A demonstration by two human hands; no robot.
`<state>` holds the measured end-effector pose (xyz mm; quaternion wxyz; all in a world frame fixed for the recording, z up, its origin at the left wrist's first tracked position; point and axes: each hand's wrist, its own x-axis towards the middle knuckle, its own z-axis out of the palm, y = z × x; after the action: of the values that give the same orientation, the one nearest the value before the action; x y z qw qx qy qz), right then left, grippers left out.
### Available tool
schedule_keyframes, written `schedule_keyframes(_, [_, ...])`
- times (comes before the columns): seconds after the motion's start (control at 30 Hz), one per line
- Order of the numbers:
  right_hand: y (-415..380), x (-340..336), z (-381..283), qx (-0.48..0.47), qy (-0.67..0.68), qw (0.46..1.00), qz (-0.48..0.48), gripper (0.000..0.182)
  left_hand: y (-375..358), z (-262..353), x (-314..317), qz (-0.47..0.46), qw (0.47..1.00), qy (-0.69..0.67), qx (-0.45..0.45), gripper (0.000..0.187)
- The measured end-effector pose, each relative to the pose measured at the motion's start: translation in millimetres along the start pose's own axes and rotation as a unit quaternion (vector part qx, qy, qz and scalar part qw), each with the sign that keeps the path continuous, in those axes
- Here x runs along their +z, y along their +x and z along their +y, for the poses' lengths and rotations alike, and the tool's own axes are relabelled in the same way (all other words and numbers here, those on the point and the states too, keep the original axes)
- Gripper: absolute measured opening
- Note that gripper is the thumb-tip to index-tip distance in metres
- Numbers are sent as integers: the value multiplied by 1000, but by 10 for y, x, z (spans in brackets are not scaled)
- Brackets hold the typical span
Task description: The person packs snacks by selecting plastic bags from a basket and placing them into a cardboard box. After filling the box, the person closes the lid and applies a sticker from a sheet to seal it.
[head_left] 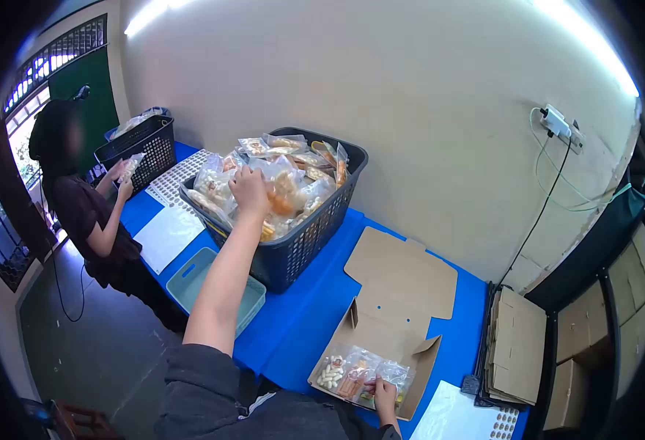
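My left hand [251, 192] is over a dark plastic basket [304, 249] heaped with clear snack packets. Its fingers are closed at the top of a blurred packet with orange contents [284, 192]. Low in the view, my right hand [385, 396] is inside an opened cardboard box [392, 330], its fingers pinching the edge of a clear snack packet [394, 374]. Beside that packet in the box lie one of reddish-brown sticks [355, 378] and one of whitish pieces [330, 372].
A pale green tray [253, 304] sits below the basket. At the left a co-worker [91, 213] holds a packet [130, 167] near another dark basket [163, 150]. Sticker sheets [179, 180] lie on the blue table [300, 337]. Flattened cardboard [517, 345] is stacked at the right.
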<state>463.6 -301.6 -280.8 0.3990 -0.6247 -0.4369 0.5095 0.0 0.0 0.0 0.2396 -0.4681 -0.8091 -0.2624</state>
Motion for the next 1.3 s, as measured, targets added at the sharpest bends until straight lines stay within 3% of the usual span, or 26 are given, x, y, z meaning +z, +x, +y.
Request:
schedule_keyframes(0.07, [-20,-8,-109,-7,-19,1000,5,49,-36,58,-122,135,987,-83,7,26])
schedule_keyframes(0.6, [-97,21,-135,0,-32,999,-9,47,-56,148,-340,174,971,-141,78,19])
schedule_keyframes(0.67, [-101,37,-162,1,-39,999,-7,48,-43,115,-282,184,958,-88,202,16])
schedule_keyframes(0.83, [-110,35,-190,4,-24,1000,-12,49,-72,188,-119,179,942,-36,280,10])
schedule_keyframes(0.9, [-115,35,-212,3,-29,1000,-9,49,-119,131,76,-142,956,-6,255,15])
schedule_keyframes(0.93, [-131,38,-240,6,-33,999,-6,49,-153,80,127,-143,955,-4,258,15])
schedule_keyframes(1.0, [-113,50,-239,5,-12,1000,-4,45,-151,11,158,-402,880,-29,251,26])
schedule_keyframes(1.13, [-122,42,-211,13,1,1000,6,47,-127,97,19,-342,908,-87,225,32])
schedule_keyframes(1.2, [-161,42,-241,11,4,1000,10,47,-156,241,-246,-154,942,-227,195,32])
schedule_keyframes(1.23, [-160,50,-270,6,6,1000,15,48,-159,303,-400,-151,941,-227,199,32])
schedule_keyframes(1.3, [-148,32,-211,-10,11,1000,17,48,-203,442,-740,-43,919,-354,171,32])
